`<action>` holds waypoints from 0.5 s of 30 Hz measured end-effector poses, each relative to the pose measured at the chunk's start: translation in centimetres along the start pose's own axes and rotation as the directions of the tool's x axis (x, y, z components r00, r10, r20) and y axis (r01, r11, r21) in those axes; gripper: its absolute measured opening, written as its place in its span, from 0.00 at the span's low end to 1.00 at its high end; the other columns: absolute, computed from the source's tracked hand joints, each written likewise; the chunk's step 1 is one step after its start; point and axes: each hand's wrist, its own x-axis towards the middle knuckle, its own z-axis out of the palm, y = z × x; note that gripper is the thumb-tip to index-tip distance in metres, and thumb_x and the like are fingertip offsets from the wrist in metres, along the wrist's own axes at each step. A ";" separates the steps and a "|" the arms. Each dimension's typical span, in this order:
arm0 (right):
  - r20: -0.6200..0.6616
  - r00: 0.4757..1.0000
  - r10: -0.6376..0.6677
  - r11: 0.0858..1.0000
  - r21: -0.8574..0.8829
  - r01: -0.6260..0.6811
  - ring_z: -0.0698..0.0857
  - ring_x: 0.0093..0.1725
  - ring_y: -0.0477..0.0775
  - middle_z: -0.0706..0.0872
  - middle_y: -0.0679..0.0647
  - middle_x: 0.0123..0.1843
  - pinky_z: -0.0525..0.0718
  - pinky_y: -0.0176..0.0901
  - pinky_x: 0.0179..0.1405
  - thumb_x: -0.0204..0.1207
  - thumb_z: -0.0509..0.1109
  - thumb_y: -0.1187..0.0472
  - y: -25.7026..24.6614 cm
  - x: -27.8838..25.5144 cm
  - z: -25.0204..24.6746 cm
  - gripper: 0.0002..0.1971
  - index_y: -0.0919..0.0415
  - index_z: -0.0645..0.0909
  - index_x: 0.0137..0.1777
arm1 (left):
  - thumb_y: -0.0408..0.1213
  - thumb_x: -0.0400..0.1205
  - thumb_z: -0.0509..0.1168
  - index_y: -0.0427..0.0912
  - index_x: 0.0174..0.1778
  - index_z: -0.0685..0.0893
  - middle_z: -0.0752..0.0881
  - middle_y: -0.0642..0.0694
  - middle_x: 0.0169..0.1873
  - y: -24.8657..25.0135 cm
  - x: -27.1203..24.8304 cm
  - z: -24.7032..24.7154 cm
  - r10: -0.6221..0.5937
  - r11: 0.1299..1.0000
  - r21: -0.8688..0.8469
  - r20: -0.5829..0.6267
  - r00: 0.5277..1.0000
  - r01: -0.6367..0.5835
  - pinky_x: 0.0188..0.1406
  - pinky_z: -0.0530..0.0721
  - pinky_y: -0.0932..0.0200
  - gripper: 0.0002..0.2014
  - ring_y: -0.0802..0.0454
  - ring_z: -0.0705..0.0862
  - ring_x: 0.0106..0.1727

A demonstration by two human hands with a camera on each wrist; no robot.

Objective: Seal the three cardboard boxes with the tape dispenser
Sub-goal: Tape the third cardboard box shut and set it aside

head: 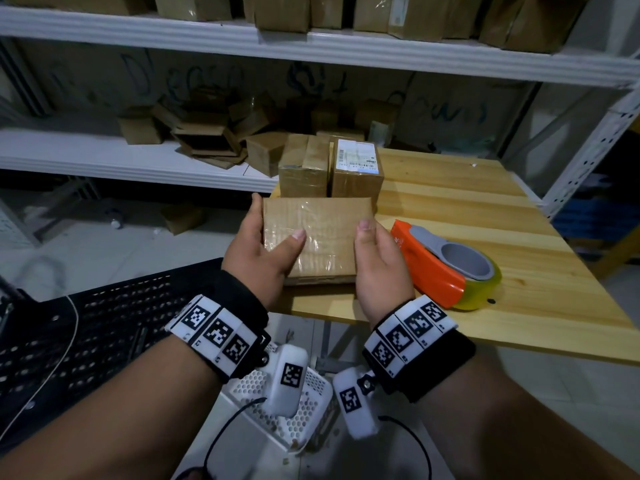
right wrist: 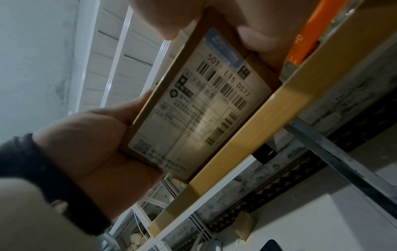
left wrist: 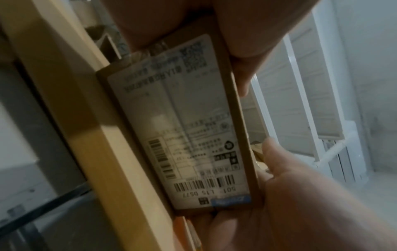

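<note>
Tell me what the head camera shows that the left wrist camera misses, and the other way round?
Only the head view shows the held box's taped upper face, the two other boxes standing behind it, the whole orange tape dispenser lying on the wooden table, and the shelves of cartons.

Only the left wrist view shows the shipping label with barcodes on the box's underside.

Both show the left hand and right hand gripping that box by its ends, at the table's edge.

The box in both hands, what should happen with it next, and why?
Probably set the box down on the table beside the two other boxes. Tape already shines across its top, both hands hold it, and the tape dispenser lies unused.
</note>
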 end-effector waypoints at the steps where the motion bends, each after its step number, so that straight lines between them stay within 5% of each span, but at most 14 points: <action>1: -0.003 1.000 -0.013 1.000 0.011 0.013 0.87 0.70 0.47 0.90 0.45 0.69 0.82 0.61 0.76 0.82 0.59 0.30 0.2 0.1 0.1 0.31 0.47 0.80 0.78 | 0.36 0.86 0.68 0.49 0.89 0.56 0.82 0.63 0.59 -0.2 0.2 -0.1 -0.005 1.000 -0.022 -0.018 1.000 0.004 0.40 0.82 0.79 0.38 0.80 0.84 0.47; 3: 0.006 1.000 -0.028 0.999 0.034 0.027 0.89 0.66 0.46 0.92 0.45 0.65 0.84 0.61 0.74 0.84 0.61 0.34 0.2 0.2 0.1 0.26 0.47 0.82 0.74 | 0.38 0.88 0.65 0.53 0.88 0.61 0.84 0.57 0.63 -0.3 0.4 -0.3 -0.010 0.999 -0.051 -0.047 0.999 0.008 0.42 0.85 0.74 0.32 0.72 0.87 0.51; 7: 0.045 0.998 -0.048 0.999 -0.001 0.048 0.91 0.63 0.43 0.93 0.43 0.62 0.86 0.61 0.71 0.82 0.68 0.37 0.5 0.5 -0.1 0.24 0.46 0.82 0.73 | 0.41 0.91 0.58 0.57 0.80 0.73 0.86 0.63 0.53 -0.2 0.3 -0.5 0.014 0.996 -0.087 -0.093 0.996 -0.023 0.41 0.83 0.77 0.19 0.71 0.87 0.51; 10: 0.046 0.995 -0.088 0.993 -0.078 0.091 0.90 0.60 0.38 0.92 0.40 0.60 0.88 0.57 0.68 0.82 0.75 0.45 0.8 0.6 -0.4 0.23 0.47 0.80 0.75 | 0.44 0.93 0.53 0.56 0.62 0.86 0.94 0.55 0.46 -0.3 0.7 -0.7 0.000 0.982 -0.189 -0.129 0.992 -0.025 0.41 0.86 0.70 0.15 0.59 0.91 0.52; 15: 0.052 0.994 -0.092 0.988 -0.116 0.097 0.89 0.63 0.39 0.91 0.41 0.63 0.88 0.51 0.69 0.90 0.63 0.46 0.8 0.6 -0.6 0.20 0.46 0.79 0.79 | 0.47 0.89 0.62 0.55 0.66 0.79 0.88 0.53 0.55 -0.5 1.0 -0.1 -0.018 0.986 -0.165 -0.113 0.993 -0.001 0.41 0.87 0.63 0.10 0.57 0.89 0.52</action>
